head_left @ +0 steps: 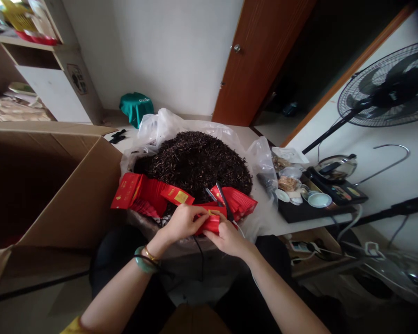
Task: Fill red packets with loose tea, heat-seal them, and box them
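Between my two hands is a small red packet (212, 224) with a gold patch, held just in front of a big heap of loose dark tea leaves (198, 157). My left hand (185, 221) pinches its upper left edge, fingers pressed together. From the right, my right hand (226, 237) grips the packet's lower side. Fanned red packets (149, 192) lie on the heap's left edge, one with a gold square (181, 197) nearest my left hand. More red packets (242, 202) are spread at the right, with a dark, long-handled tool (224, 200) across them.
Clear plastic sheeting (261, 171) surrounds the heap. A large open cardboard box (66, 195) stands close at left. On the right are a tea tray (296, 208) with cups, a glass kettle (336, 166) and a standing fan (386, 88). A green-covered stool (137, 107) stands behind.
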`<state>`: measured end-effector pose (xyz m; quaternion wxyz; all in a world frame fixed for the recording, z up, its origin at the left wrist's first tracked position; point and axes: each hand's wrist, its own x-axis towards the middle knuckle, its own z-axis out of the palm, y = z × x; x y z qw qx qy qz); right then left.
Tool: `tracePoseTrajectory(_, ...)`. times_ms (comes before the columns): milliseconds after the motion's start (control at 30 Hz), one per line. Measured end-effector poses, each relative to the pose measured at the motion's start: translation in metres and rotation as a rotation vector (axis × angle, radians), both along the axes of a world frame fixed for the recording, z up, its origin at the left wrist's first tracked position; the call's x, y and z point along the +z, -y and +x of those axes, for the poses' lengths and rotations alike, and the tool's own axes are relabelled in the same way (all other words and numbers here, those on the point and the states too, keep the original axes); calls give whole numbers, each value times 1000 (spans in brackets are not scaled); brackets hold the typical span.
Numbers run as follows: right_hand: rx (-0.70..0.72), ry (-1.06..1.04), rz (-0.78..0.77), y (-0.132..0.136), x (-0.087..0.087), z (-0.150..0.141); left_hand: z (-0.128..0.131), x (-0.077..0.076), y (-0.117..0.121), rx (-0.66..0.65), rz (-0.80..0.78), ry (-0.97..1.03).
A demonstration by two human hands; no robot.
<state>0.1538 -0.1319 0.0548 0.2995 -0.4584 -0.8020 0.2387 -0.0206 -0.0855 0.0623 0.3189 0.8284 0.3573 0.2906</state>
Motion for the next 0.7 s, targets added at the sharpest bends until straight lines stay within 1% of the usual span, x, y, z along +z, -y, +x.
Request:
tracePoseTrajectory(133, -44, -62, -132, -5, -3, -2, 1, -6, -2, 45, 75, -43)
tracePoseTrajectory(200, -35, -86, -135, -7, -5, -3, 1, -8, -4, 66, 83, -20)
tracePoseTrajectory(267, -17, -107, -134, -9, -4, -3, 0, -8, -5, 101, 113, 52)
tracePoseTrajectory(333, -9, -151, -149, -11, -2, -2, -2, -6, -6, 108, 205, 127)
tracePoseTrajectory(400, -5, -219, -181, -13, 2, 0, -4, -4, -6, 51, 338, 140)
tracePoseTrajectory(467, -6, -305, -243, -15, 4, 3, -5, -3, -6, -20, 447, 77)
tracePoseTrajectory(533, -21, -393, -357, -15, 2, 7, -5, -4, -7, -55, 503, -26)
tracePoseTrajectory(633, -59, -556, -526, -16, -9, 12, -2, -11, -9, -44, 516, -157)
tracePoseTrajectory(700, -65, -663, -585, -17, -17, 13, 0, -17, -11, -15, 504, -196)
